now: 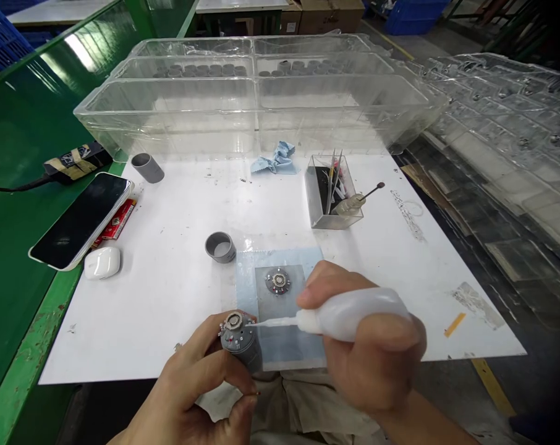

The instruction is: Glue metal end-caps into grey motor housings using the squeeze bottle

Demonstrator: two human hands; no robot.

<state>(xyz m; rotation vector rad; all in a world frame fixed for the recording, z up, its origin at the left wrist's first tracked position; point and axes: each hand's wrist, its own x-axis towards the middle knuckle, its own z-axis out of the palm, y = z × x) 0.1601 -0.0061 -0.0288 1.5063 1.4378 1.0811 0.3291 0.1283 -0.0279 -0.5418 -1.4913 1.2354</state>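
My left hand grips a small grey cylindrical motor with a round metal end piece on top, held over the near edge of the white board. My right hand is wrapped round a white squeeze bottle. Its thin nozzle points left and its tip is at the top of the motor. Just beyond the nozzle, a second round end piece lies on a grey pad over a pale blue sheet. A short grey ring stands to the left of the pad.
A clear box with tweezers and a swab stands at the right. Further off are a blue cloth, a grey tube and big clear trays of grey parts. At the left lie a phone, an earbud case and a red packet.
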